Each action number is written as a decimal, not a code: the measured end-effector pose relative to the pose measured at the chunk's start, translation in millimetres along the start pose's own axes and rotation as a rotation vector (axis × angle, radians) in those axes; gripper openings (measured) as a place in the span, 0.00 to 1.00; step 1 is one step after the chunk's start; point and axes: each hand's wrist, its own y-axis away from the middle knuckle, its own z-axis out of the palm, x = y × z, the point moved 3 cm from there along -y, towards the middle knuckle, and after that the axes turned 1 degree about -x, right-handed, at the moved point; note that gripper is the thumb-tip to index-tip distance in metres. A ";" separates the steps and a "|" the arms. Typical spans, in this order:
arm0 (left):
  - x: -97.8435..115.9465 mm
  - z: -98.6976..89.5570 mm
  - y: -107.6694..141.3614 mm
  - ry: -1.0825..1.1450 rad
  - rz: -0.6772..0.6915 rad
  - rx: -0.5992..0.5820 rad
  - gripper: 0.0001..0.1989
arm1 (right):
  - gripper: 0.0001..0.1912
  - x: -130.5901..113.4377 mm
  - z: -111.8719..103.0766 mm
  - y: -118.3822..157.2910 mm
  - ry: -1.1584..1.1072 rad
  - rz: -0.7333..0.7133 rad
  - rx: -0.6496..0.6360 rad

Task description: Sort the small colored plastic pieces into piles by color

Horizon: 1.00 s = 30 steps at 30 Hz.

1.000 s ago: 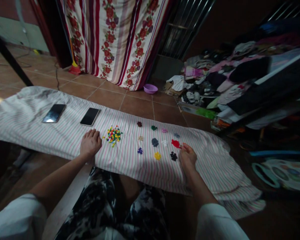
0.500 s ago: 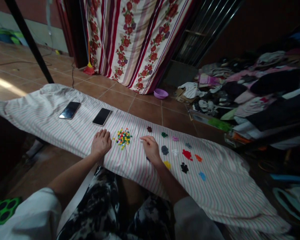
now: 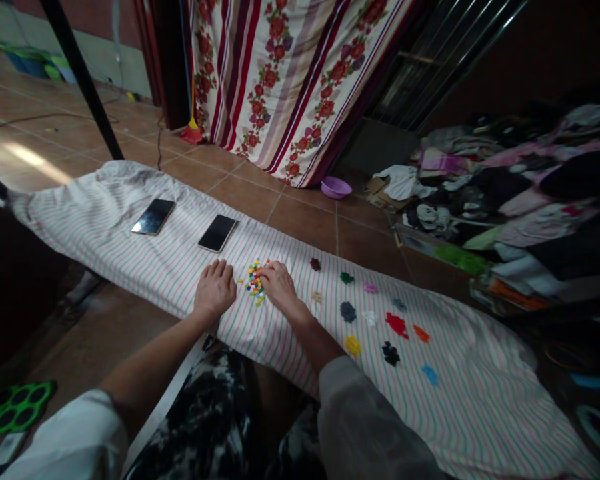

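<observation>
Left hand [image 3: 215,289] lies flat on the striped cloth [image 3: 130,233], fingers spread, holding nothing, just left of the mixed pile [image 3: 254,283]. Right hand [image 3: 279,285] rests on the pile's right edge, fingers curled down into the pieces; whether they grip any cannot be told. One mixed pile of small coloured pieces, between the two hands. To its right, eleven small sorted groups, well apart from each other: dark red [image 3: 315,264], green [image 3: 347,277], pink [image 3: 369,288], grey-blue [image 3: 349,311], white [image 3: 369,318], red [image 3: 396,325], orange [image 3: 421,333], yellow [image 3: 353,345], black [image 3: 391,353], blue [image 3: 429,374], one pale [image 3: 317,297]. Two phones [image 3: 153,217] [image 3: 218,233] lie screen-up left of the pile. One purple bowl [image 3: 336,188] on the floor.
</observation>
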 end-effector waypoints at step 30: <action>0.3 0.4 0.3 -0.011 -0.004 0.006 0.20 | 0.09 5.2 -2.3 4.0 -0.314 0.143 0.110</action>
